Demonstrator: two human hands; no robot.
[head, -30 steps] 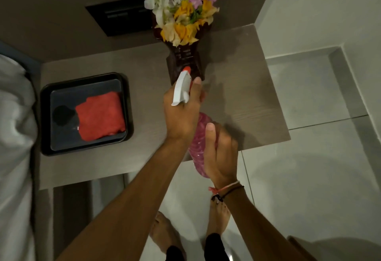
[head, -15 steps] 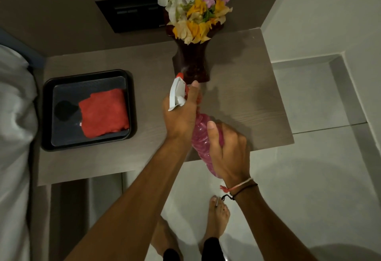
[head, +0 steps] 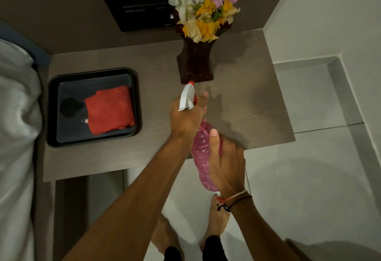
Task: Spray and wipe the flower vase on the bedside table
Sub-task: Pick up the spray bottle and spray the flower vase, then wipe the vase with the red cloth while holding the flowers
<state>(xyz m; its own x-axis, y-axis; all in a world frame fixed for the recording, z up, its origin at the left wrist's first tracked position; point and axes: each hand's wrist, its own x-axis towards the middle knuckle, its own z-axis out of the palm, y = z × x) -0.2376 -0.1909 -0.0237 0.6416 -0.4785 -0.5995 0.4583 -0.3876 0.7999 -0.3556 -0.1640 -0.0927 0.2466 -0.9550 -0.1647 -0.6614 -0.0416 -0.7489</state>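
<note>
A dark brown vase (head: 196,63) with white, yellow and pink flowers (head: 205,11) stands at the back of the bedside table (head: 253,104). Both hands hold a pink spray bottle (head: 201,155) with a white and red spray head (head: 187,96). My left hand (head: 187,116) grips the neck with a finger at the trigger, and the nozzle points at the vase's base, just short of it. Around the bottle's body sits my right hand (head: 225,164). A folded red cloth (head: 110,112) lies in a black tray (head: 51,114) on the table's left side.
A bed with white bedding (head: 16,137) borders the table on the left. A black switch panel (head: 142,11) is set in the wall behind the vase. Grey floor tiles (head: 309,178) lie to the right and below, where my bare feet (head: 218,217) stand.
The spray bottle and both hands have drawn back from the vase toward me, leaving a small gap at the nozzle. The view has shifted slightly.
</note>
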